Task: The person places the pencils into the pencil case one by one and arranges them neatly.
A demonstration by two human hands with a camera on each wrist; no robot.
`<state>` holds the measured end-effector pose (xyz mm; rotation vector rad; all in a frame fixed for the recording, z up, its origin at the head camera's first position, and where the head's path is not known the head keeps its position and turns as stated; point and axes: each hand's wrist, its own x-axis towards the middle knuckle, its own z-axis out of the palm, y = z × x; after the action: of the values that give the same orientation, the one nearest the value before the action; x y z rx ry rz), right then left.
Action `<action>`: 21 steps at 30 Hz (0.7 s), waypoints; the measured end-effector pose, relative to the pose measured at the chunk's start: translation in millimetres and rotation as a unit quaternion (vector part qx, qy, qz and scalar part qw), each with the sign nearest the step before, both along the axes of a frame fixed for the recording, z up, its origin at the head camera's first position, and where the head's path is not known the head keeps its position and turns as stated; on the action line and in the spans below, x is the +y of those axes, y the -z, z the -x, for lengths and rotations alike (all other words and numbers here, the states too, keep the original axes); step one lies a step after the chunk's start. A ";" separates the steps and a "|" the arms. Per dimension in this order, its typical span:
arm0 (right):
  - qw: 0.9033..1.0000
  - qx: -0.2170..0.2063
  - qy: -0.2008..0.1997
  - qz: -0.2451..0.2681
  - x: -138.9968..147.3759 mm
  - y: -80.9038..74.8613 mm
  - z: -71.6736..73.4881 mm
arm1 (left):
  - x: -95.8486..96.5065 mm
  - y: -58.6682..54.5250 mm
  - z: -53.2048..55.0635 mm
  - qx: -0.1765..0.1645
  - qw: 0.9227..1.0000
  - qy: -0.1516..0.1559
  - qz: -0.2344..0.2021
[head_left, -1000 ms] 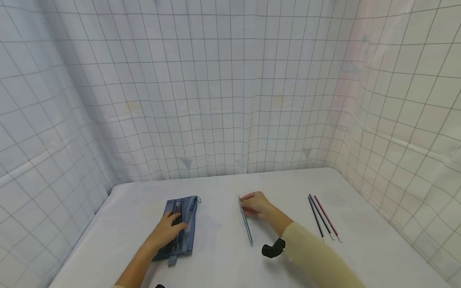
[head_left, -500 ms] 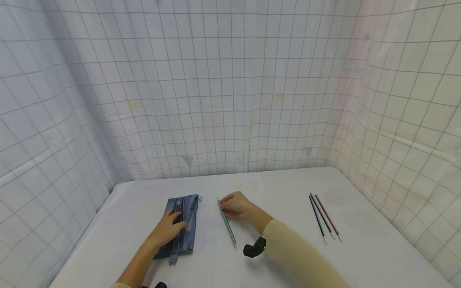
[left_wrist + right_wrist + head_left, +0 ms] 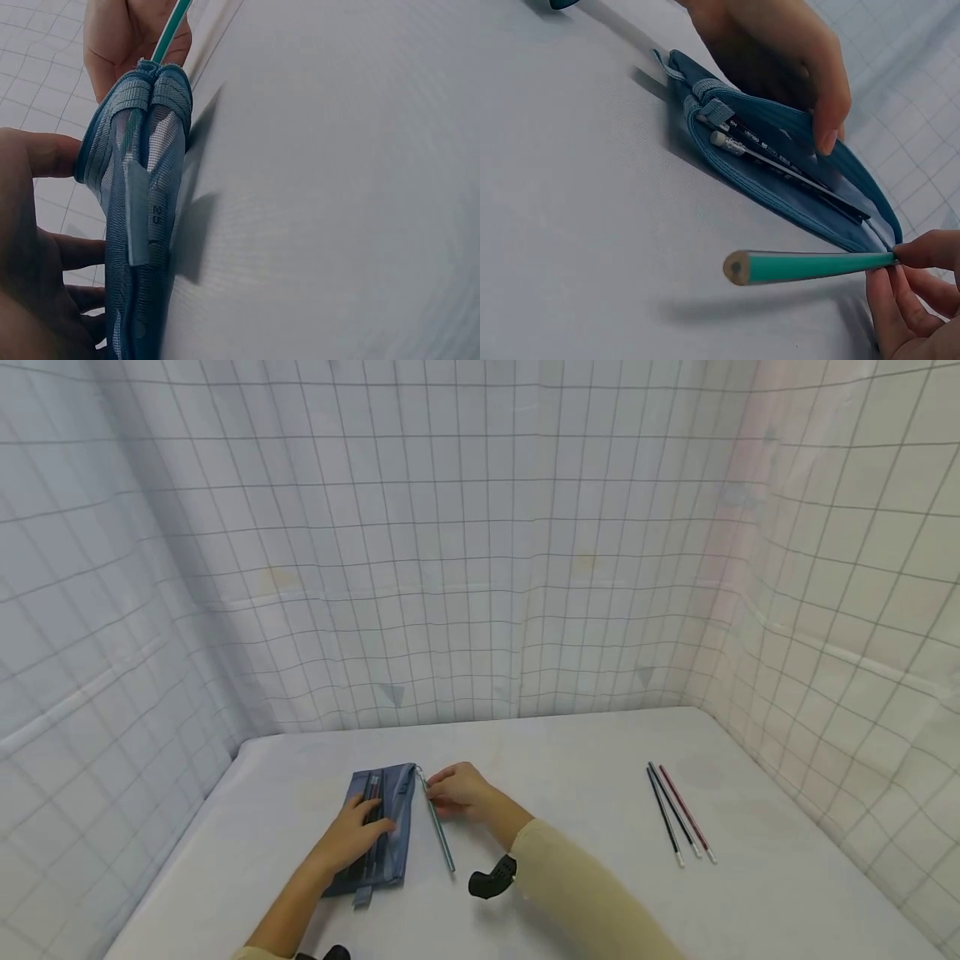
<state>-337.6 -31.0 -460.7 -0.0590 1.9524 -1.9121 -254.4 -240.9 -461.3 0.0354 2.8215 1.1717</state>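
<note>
A blue zippered pencil case [image 3: 401, 835] lies on the white table, its zip side gaping in the right wrist view. Inside show dark pencils [image 3: 795, 169], one with a white eraser. My left hand [image 3: 356, 835] rests on the case with fingers spread; its thumb [image 3: 831, 124] overlaps the upper rim. Beside the case's right edge, my right hand [image 3: 459, 789] pinches a green pencil [image 3: 440, 833] near its far end. The pencil's near end [image 3: 739, 268] is flat, with a dark core. Its far end is close to the corner of the case, partly hidden by my fingers.
Three pencils, black [image 3: 663, 814], dark blue [image 3: 678, 818] and red [image 3: 686, 810], lie together at the right of the white table [image 3: 570, 793]. A white gridded curtain [image 3: 465, 568] encloses the back and sides.
My right hand has moved left with the green pencil, from mid-table to the right edge of the pencil case. My left hand stays on the case.
</note>
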 end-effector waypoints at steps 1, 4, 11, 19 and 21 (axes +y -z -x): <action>1.000 0.000 0.003 0.003 -3.9 0.5 1.0 | -1.5 0.4 2.3 0.001 1.000 0.002 0.000; 1.000 0.005 0.010 -0.002 -14.7 2.7 5.2 | -6.3 1.7 9.3 0.000 1.000 0.009 -0.004; 0.999 0.017 0.028 -0.036 -36.6 0.6 10.9 | -11.7 -2.4 13.3 -0.019 0.999 0.005 -0.025; 0.995 0.024 0.072 -0.060 -51.1 -2.6 9.0 | -10.1 -0.1 10.9 -0.020 0.999 0.002 -0.030; 0.994 0.023 0.083 -0.065 -52.7 -4.7 8.1 | -10.2 1.6 10.6 -0.019 0.999 0.003 -0.035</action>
<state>-345.7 -83.7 -455.9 0.0990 2.1683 -1.8937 -265.0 -251.1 -462.8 0.0252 2.7453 1.2561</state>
